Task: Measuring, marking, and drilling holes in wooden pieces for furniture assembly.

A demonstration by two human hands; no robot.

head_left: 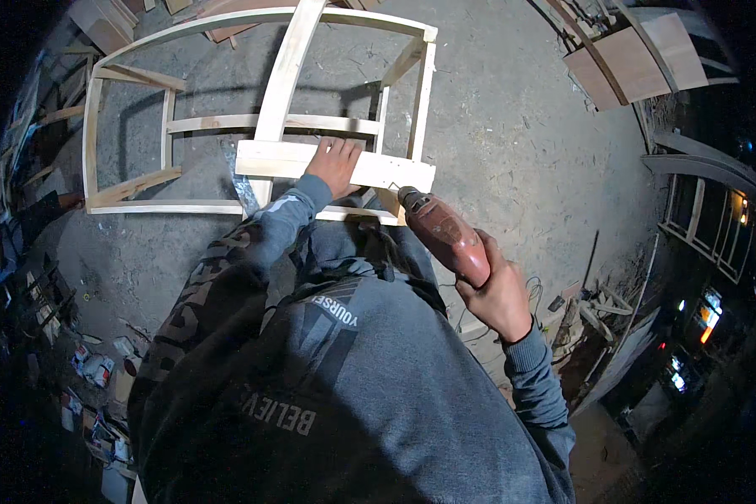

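My right hand (502, 294) is wrapped round the grip of a reddish-brown power drill (445, 228). The drill points up and left, its dark chuck and a thin bit meeting the right end of a short pale wooden board (269, 160). Across the middle of that board lies my left hand (334, 166), gripping it with the fingers over its far edge. A long plank (292, 71) meets the board from the far side and passes under it. Both rest on a pale wooden frame (90, 155) with slightly curved long rails.
Grey concrete floor (496, 151) with scattered chips surrounds the frame. Brown panels (634, 67) lie at the far right, and a slatted wooden frame (704, 214) is below them. Wood scraps (601, 311) and a cable are at the right. Assorted clutter (97, 370) lines the left.
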